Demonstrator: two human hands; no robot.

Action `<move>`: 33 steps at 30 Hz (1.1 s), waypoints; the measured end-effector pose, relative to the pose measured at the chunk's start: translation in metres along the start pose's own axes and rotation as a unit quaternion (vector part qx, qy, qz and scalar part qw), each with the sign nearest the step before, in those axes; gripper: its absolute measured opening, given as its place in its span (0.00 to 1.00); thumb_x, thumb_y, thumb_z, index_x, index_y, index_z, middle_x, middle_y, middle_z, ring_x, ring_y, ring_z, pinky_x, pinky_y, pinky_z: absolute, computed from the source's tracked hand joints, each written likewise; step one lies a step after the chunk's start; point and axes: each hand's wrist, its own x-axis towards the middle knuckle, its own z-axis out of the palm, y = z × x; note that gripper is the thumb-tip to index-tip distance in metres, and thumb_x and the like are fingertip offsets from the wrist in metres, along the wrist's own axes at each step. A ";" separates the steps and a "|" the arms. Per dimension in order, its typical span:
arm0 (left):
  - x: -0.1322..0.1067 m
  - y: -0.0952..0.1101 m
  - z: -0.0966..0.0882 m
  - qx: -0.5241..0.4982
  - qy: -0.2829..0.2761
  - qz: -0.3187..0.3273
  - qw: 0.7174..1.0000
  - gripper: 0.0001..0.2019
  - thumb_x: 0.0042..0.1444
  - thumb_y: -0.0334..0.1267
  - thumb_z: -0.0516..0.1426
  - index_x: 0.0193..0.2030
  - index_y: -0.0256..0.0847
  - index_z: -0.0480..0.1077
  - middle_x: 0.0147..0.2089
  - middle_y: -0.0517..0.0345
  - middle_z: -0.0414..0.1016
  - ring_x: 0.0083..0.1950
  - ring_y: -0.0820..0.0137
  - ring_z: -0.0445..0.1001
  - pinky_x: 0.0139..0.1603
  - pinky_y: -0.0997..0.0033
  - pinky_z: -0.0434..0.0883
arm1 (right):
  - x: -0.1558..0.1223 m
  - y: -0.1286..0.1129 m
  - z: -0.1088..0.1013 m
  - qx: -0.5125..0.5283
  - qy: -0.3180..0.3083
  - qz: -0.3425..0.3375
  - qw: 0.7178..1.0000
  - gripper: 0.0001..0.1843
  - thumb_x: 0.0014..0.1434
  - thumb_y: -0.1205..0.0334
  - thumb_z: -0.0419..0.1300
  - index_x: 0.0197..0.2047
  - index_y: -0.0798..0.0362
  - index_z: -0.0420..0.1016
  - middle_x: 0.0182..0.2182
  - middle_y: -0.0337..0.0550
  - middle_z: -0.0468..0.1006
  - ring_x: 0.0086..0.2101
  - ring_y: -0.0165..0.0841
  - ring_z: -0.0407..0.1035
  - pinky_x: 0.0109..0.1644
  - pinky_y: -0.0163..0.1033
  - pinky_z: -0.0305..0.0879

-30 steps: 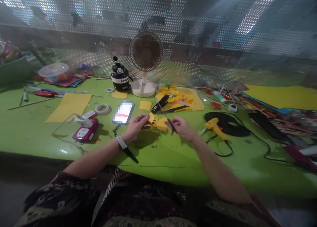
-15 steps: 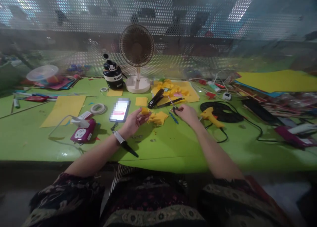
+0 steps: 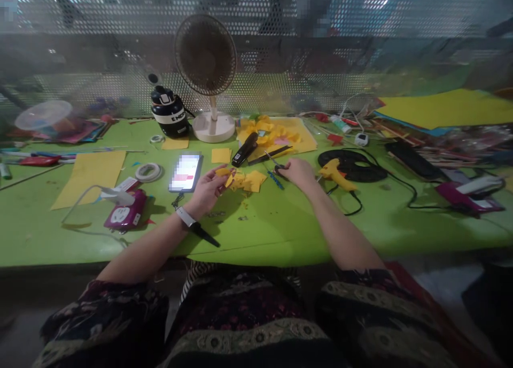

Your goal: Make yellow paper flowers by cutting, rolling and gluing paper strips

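My left hand (image 3: 205, 193), wearing a wristband, pinches a small yellow paper piece (image 3: 223, 172) between thumb and fingers. Right beside it lies a heap of yellow paper pieces (image 3: 253, 181) on the green tabletop (image 3: 256, 231). My right hand (image 3: 300, 173) is closed around the handles of scissors (image 3: 271, 157), whose blades point away to the upper left. A small blue patterned item (image 3: 276, 180) rests just left of that hand. Behind the heap are a black stapler (image 3: 245, 150) and a yellow sheet (image 3: 306, 135) bearing yellow paper petals.
A phone (image 3: 186, 172), tape roll (image 3: 148, 172) and purple power socket (image 3: 126, 212) stand to the left. At the back are a fan (image 3: 214, 128) and a dark bottle (image 3: 170, 116). A yellow glue gun (image 3: 339, 175) with a cable lies right of my right forearm.
The camera view has shifted, so the table things appear farther left and higher. My left fingers have drawn closer together around the yellow paper piece. The right hand still holds the scissors.
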 end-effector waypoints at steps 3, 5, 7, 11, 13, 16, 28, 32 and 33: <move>0.002 -0.003 -0.003 0.019 0.008 0.012 1.000 0.20 0.51 0.27 0.66 0.51 0.41 0.74 0.51 0.53 0.81 0.52 0.71 0.78 0.41 0.79 0.76 | -0.001 0.000 -0.002 -0.001 -0.018 -0.011 1.000 0.20 0.56 0.43 0.65 0.36 0.53 0.80 0.33 0.50 0.81 0.34 0.41 0.73 0.32 0.39 0.58; 0.002 -0.004 -0.004 0.024 0.020 0.020 0.999 0.19 0.50 0.28 0.67 0.50 0.41 0.75 0.51 0.53 0.81 0.53 0.71 0.77 0.45 0.77 0.76 | -0.002 -0.002 -0.003 -0.005 -0.032 -0.010 0.999 0.20 0.56 0.42 0.66 0.35 0.53 0.79 0.32 0.49 0.80 0.33 0.40 0.73 0.31 0.39 0.58; 0.001 -0.003 -0.003 0.027 0.028 0.030 0.999 0.18 0.50 0.28 0.67 0.49 0.40 0.76 0.50 0.53 0.81 0.55 0.70 0.77 0.51 0.74 0.75 | -0.002 -0.002 -0.004 -0.013 -0.035 -0.006 0.999 0.21 0.55 0.41 0.66 0.34 0.53 0.79 0.31 0.50 0.80 0.33 0.41 0.73 0.31 0.39 0.57; -0.006 0.000 0.003 0.028 0.018 0.045 0.998 0.25 0.51 0.27 0.66 0.56 0.42 0.73 0.46 0.55 0.82 0.55 0.69 0.77 0.54 0.70 0.74 | 0.001 0.003 -0.005 0.002 -0.042 -0.013 0.999 0.15 0.55 0.49 0.68 0.37 0.52 0.79 0.35 0.48 0.81 0.35 0.40 0.73 0.31 0.38 0.56; -0.010 0.001 0.006 0.024 0.009 0.050 0.998 0.29 0.52 0.26 0.65 0.62 0.45 0.69 0.45 0.56 0.82 0.56 0.69 0.77 0.55 0.69 0.74 | 0.001 0.006 -0.010 0.020 -0.052 -0.017 0.998 0.12 0.54 0.54 0.69 0.39 0.52 0.78 0.36 0.47 0.81 0.35 0.39 0.73 0.31 0.38 0.57; -0.015 0.001 0.010 0.024 0.009 0.050 0.998 0.31 0.54 0.26 0.64 0.65 0.47 0.66 0.48 0.55 0.82 0.57 0.69 0.76 0.56 0.68 0.73 | -0.011 -0.002 -0.020 0.059 -0.034 -0.021 0.997 0.08 0.57 0.58 0.67 0.37 0.53 0.77 0.33 0.47 0.81 0.33 0.38 0.73 0.32 0.38 0.60; -0.021 -0.004 0.019 -0.029 -0.082 0.012 0.996 0.24 0.56 0.27 0.63 0.59 0.47 0.72 0.51 0.55 0.80 0.56 0.68 0.76 0.59 0.67 0.72 | -0.083 -0.074 0.012 0.466 -0.215 -0.229 0.827 0.26 0.54 0.35 0.62 0.31 0.53 0.71 0.27 0.38 0.75 0.27 0.29 0.70 0.34 0.37 0.68; -0.014 0.002 0.013 -0.025 -0.079 -0.060 0.995 0.19 0.55 0.28 0.64 0.54 0.43 0.75 0.43 0.57 0.82 0.41 0.74 0.79 0.52 0.70 0.75 | -0.079 -0.066 0.005 0.465 -0.190 -0.228 0.834 0.25 0.55 0.37 0.61 0.31 0.52 0.70 0.25 0.37 0.73 0.26 0.28 0.68 0.34 0.37 0.67; -0.013 0.004 0.011 -0.020 -0.076 -0.075 0.994 0.17 0.55 0.28 0.64 0.52 0.42 0.76 0.42 0.56 0.82 0.39 0.74 0.79 0.51 0.71 0.76 | -0.078 -0.065 0.003 0.463 -0.189 -0.226 0.836 0.24 0.56 0.37 0.61 0.31 0.52 0.70 0.25 0.37 0.73 0.26 0.29 0.68 0.33 0.37 0.67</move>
